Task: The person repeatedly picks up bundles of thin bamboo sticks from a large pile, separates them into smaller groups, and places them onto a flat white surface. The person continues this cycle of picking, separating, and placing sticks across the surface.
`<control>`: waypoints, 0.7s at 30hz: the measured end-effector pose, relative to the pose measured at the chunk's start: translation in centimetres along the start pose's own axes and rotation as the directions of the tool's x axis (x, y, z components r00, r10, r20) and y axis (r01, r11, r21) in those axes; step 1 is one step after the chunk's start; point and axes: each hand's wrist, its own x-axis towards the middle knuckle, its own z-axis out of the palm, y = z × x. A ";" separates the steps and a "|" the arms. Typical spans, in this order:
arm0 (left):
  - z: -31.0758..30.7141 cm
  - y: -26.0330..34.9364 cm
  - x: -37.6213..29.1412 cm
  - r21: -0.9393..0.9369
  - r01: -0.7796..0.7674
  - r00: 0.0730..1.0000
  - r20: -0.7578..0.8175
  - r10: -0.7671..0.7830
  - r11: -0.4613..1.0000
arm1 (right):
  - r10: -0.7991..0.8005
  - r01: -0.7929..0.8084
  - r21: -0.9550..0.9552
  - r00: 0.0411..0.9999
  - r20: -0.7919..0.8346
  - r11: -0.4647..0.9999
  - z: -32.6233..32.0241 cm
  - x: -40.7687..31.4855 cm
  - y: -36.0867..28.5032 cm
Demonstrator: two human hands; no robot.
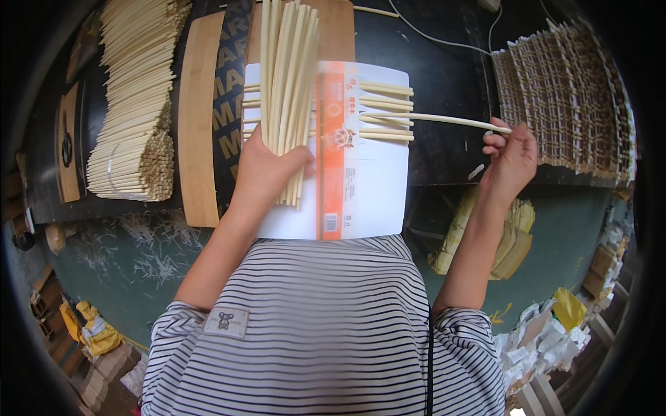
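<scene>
My left hand [276, 169] grips a loose bundle of pale wooden chopsticks [286, 78], held nearly lengthwise over the left part of a white sheet [380, 208]. An orange printed band [330, 179] bearing writing runs down the sheet. Several pale chopsticks [387, 132] lie crosswise under the band, their ends showing on both sides. To the right, my right hand [512, 156] pinches one end of a single chopstick [447, 119]. Its far end lies over the sheet among the crosswise chopsticks, close to the band's right edge.
A long pile of chopsticks [132, 104] lies on the dark table at left, beside a wooden board [200, 119]. Dark-handled scissors [66, 145] rest farther left. Stacked filled packs [562, 99] stand at right, near a white cable [442, 40]. A yellow wrapped bundle [458, 229] sits below.
</scene>
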 end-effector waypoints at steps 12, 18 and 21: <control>-0.1 -0.2 0.0 0.029 -0.016 1.000 -0.007 0.016 0.999 | 0.606 -0.619 0.000 0.770 0.199 0.785 1.6 -1.1 6.5; -0.2 -0.1 -0.2 0.077 -0.079 0.983 0.172 0.064 0.994 | 0.492 -0.473 -0.157 0.862 0.117 0.867 1.9 -2.9 5.5; -0.9 0.2 0.3 0.146 -0.111 0.953 0.295 0.064 0.983 | 0.467 -0.465 -0.065 0.884 0.007 0.883 2.9 -4.0 4.8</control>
